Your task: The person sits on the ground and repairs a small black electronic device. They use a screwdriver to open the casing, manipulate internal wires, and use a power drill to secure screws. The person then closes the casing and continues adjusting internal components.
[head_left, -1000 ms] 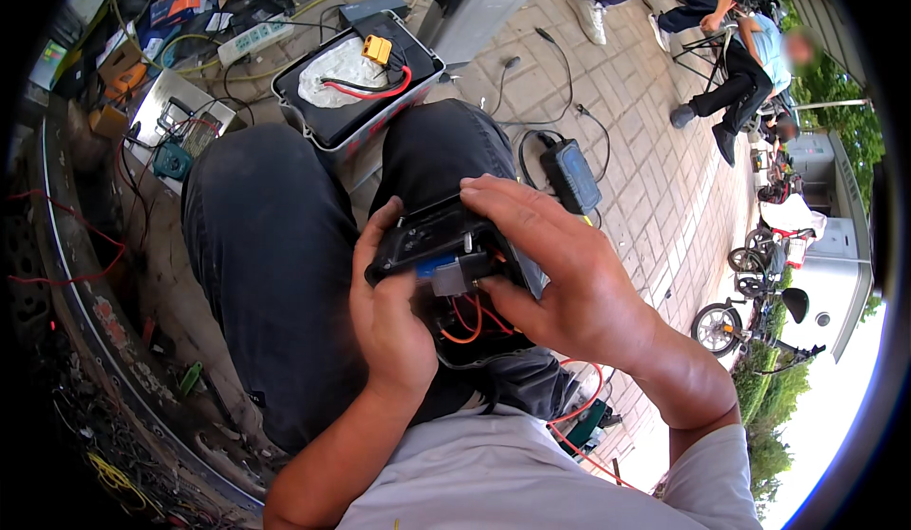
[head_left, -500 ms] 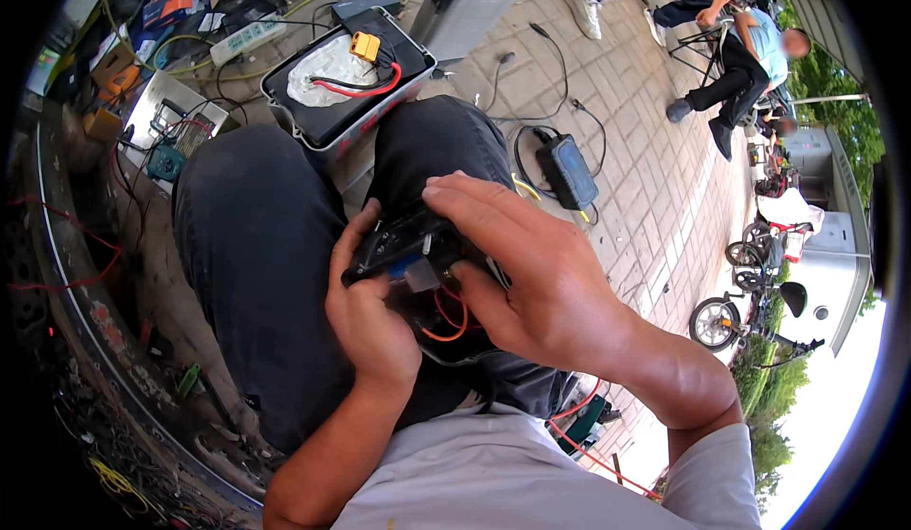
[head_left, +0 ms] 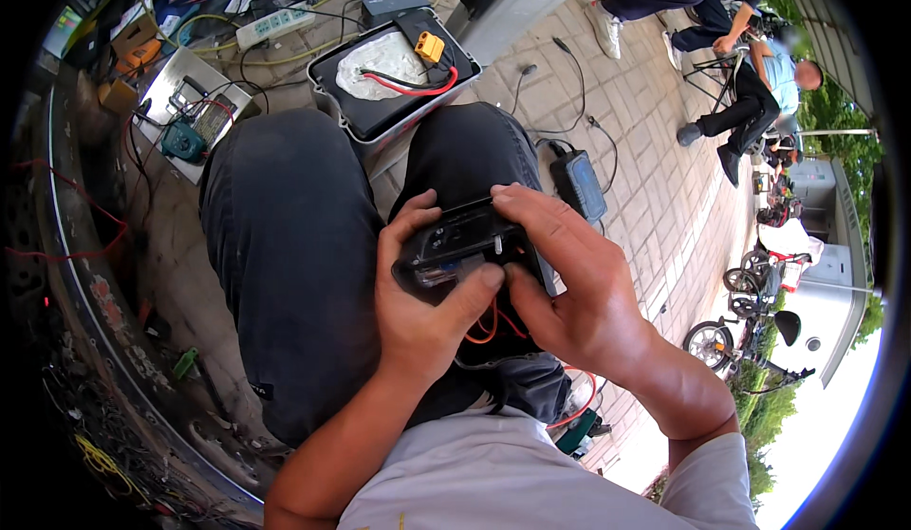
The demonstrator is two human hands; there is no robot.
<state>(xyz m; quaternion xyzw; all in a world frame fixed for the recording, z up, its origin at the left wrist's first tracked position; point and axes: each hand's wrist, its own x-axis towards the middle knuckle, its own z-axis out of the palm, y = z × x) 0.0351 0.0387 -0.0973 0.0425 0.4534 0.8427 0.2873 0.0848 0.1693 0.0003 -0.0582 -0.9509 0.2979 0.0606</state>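
Above my lap, a black plastic housing (head_left: 455,231) with an open hollow side is held between both hands. My left hand (head_left: 418,307) wraps its left end, the thumb reaching across the lower edge. My right hand (head_left: 584,278) grips the right end, fingers along the top and thumb underneath, close to the left thumb. Inside the hollow show a small metal pin (head_left: 497,244) and a bluish part, half covered by the left thumb. Orange-red wires (head_left: 484,329) hang below the housing; where they attach is hidden.
Beyond my knees stands an open battery case (head_left: 337,117) with a yellow connector (head_left: 430,48). A black power adapter (head_left: 579,185) lies right on the paving. At left are a teal meter (head_left: 183,141), a power strip (head_left: 275,25) and clutter. People sit far right, near a parked motorbike (head_left: 721,340).
The housing has turned so its hollow side shows more, and my left thumb has moved right across its lower edge. The view has shifted, so the surroundings sit further right and lower.
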